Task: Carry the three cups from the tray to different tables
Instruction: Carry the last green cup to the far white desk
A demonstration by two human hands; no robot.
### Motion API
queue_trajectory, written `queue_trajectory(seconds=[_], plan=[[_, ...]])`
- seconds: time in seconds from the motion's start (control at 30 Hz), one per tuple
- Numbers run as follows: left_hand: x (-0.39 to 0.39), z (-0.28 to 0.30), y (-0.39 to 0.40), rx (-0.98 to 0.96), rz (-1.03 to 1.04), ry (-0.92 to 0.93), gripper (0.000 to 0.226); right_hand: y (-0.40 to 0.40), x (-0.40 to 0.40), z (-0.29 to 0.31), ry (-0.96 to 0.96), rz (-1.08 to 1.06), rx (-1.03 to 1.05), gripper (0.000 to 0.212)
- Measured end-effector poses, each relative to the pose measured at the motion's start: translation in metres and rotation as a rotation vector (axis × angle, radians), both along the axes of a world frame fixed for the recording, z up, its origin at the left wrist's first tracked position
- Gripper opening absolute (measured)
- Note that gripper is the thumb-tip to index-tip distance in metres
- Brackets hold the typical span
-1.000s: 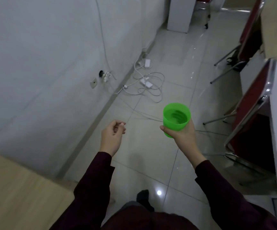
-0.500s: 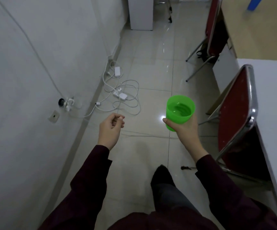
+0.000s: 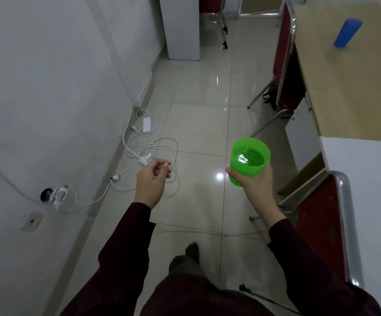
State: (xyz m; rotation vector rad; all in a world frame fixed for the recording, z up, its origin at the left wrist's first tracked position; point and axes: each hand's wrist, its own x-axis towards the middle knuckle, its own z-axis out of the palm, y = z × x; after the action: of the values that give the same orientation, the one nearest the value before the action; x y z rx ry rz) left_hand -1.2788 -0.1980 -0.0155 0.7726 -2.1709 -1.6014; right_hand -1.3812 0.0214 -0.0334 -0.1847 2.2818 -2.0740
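Wrapped around the lower part of the green cup (image 3: 249,158), the right hand (image 3: 254,182) holds it upright above the tiled floor (image 3: 198,92), with the thumb on the side toward the body's middle and the other fingers hidden behind the cup wall. Some clear liquid is inside the cup and a bright reflection lies on its surface. To the left of this grip, at almost the same height, the left hand (image 3: 151,180) hangs in the air with nothing in it; its fingers are curled loosely inward and the fingertips come near the thumb. Both arms wear dark red sleeves (image 3: 125,245). Beyond the left hand, white cables (image 3: 162,156) and a white adapter (image 3: 147,125) lie on the floor beside the wall, and a plug sits in a wall socket (image 3: 52,195) further to the left. To the right of the held cup stands a white table (image 3: 367,179), with a red chair (image 3: 322,224) pushed against it, just below and right of the grip. Far ahead and to the right of the grip there is a wooden table (image 3: 344,87), and a blue cup (image 3: 347,32) stands on it, well apart from the green one. Another red chair (image 3: 284,60) stands beside this wooden table. Below the hands, a dark shoe (image 3: 191,252) steps on the floor.
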Motion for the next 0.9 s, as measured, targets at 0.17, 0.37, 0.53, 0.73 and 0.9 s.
queue_trajectory(seconds=[0.17, 0.37, 0.53, 0.73, 0.9], plan=[[-0.096, -0.006, -0.034, -0.030, -0.035, 0.014, 0.021, -0.026, -0.089, -0.004, -0.002, -0.016, -0.003, 0.062], [-0.231, -0.010, -0.079, -0.018, -0.058, 0.009, 0.018, -0.068, -0.208, -0.007, -0.023, -0.027, 0.025, 0.060], [-0.346, -0.001, -0.111, -0.050, -0.112, 0.004, 0.014, -0.105, -0.317, 0.005, -0.018, -0.048, 0.017, 0.061], [-0.477, 0.000, -0.146, -0.059, -0.151, 0.015, 0.018, -0.140, -0.449, 0.013, 0.012, -0.042, -0.023, 0.063], [-0.599, 0.000, -0.170, -0.069, -0.118, 0.031, 0.016, -0.161, -0.567, 0.014, 0.029, 0.000, -0.050, 0.064]])
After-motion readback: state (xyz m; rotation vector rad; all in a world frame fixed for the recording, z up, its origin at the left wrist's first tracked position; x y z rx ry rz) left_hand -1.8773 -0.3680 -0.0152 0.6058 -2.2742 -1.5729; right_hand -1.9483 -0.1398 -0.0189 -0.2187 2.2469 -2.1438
